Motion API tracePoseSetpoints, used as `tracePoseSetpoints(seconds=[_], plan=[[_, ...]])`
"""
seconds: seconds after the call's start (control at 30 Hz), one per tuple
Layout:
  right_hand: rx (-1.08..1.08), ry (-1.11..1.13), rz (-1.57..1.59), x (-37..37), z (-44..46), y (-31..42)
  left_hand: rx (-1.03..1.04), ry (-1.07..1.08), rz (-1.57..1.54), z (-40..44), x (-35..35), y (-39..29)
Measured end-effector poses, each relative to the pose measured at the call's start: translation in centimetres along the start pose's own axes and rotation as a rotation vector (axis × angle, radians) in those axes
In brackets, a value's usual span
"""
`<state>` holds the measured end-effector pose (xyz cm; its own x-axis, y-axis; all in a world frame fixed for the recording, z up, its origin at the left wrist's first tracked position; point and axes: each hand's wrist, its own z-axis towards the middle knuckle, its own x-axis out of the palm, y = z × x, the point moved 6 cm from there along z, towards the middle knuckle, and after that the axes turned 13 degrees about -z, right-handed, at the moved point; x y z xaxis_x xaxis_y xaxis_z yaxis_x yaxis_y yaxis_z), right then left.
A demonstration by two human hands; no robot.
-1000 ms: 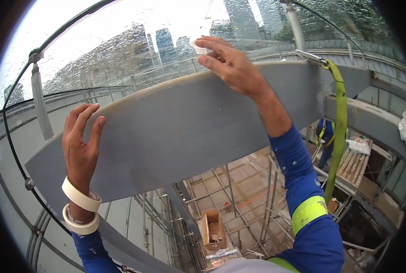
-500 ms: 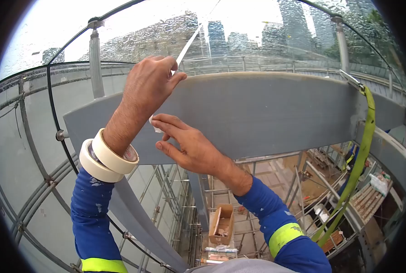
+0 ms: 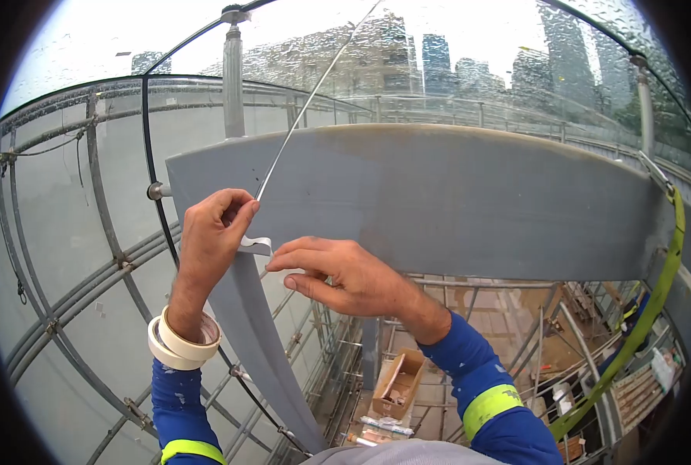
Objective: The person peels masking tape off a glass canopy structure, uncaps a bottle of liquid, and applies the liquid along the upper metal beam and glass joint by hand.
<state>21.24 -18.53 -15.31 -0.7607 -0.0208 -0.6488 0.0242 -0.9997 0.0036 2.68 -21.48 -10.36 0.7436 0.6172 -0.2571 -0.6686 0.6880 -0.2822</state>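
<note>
My left hand point(image 3: 215, 232) pinches a thin white strip point(image 3: 308, 101) that runs taut up to the wet glass overhead. A short loose end point(image 3: 256, 245) of the strip curls out below its fingers. Two rolls of masking tape point(image 3: 184, 338) sit around my left wrist. Just right of the loose end is my right hand point(image 3: 338, 275), its fingers apart and nothing seen in them. Behind both hands stands the wide grey steel beam point(image 3: 454, 201).
A green strap point(image 3: 655, 310) hangs from the beam's right end. Below are scaffold poles, a cardboard box point(image 3: 398, 384) and, at the lower right, part of another person point(image 3: 630, 322). Glass panels point(image 3: 67, 271) stand at the left.
The view has swung left. My left hand went from open to pinching the strip and has come down below the beam's top edge. My right hand has moved down from the glass.
</note>
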Motion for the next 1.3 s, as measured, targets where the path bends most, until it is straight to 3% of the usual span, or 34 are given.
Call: tracePoseSetpoints(seconds=[0.07, 0.33, 0.4, 0.5, 0.57, 0.67, 0.7, 1.03, 1.3], plan=[[0.189, 0.007, -0.021, -3.1, 1.1, -0.7, -0.112, -0.063, -0.075, -1.8, -1.4, 1.4], [0.171, -0.841, -0.502, -16.4, 11.8, -10.1, -0.110, -0.086, -0.004, -7.2, -3.5, 2.2], [0.275, -0.923, -0.568, -19.0, 15.0, -12.9, -0.111, -0.106, -0.011, -8.4, -3.6, 2.1], [0.398, -0.885, -0.493, -22.0, 19.6, -16.8, -0.117, -0.127, -0.011, -10.0, -4.0, 2.5], [0.592, -0.904, -0.154, -22.6, 21.2, -19.2, -0.144, -0.130, -0.014, -10.9, -4.0, 2.5], [0.736, -0.889, -0.039, -22.9, 23.5, -21.4, -0.194, -0.135, -0.038, -12.5, -4.2, 2.7], [0.465, -0.925, 0.136, -22.8, 24.8, -25.0, -0.201, -0.138, -0.054, -13.0, -4.2, 2.7], [0.486, -0.835, 0.222, -17.5, 24.8, -21.4, -0.292, -0.111, -0.084, -16.9, -3.5, 3.1], [0.479, -0.709, -0.164, -13.4, 23.8, -20.0, -0.376, -0.172, -0.120, -22.0, -4.4, 3.3]])
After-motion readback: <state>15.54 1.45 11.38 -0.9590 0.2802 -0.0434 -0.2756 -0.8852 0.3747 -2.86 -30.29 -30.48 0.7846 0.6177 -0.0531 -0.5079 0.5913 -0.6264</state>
